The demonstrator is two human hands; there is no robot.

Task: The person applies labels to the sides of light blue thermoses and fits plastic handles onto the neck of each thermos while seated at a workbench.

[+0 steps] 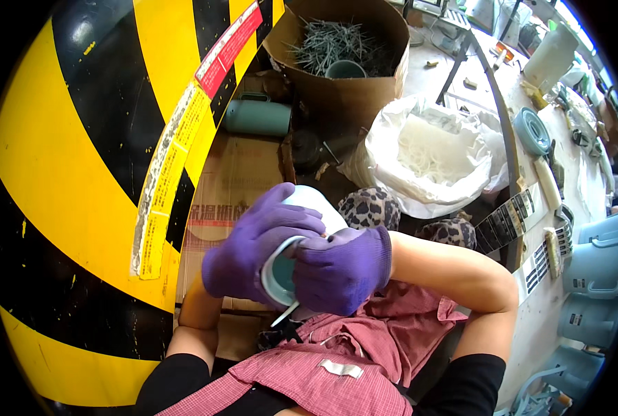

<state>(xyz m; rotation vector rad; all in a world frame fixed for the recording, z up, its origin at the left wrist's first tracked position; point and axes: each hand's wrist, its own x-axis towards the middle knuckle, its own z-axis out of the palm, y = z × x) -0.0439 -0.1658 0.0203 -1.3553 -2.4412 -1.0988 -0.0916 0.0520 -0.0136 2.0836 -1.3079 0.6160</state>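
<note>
A pale blue plastic jug lies tilted in front of my lap, its open rim turned toward me. My left hand, in a purple glove, is wrapped round the jug from the left side. Closed at the right edge of the rim is my right hand, gloved in purple too, with its fingers bent at the opening. From under its fingers sticks a thin pale strip; its kind cannot be made out. The fingers hide part of the rim and whatever else the right hand grips.
At the left stands a yellow-and-black striped panel. Ahead are a cardboard drum of thin grey sticks and a white sack of pale rings. A teal jug lies near the drum. Blue jugs stand on the right-hand table.
</note>
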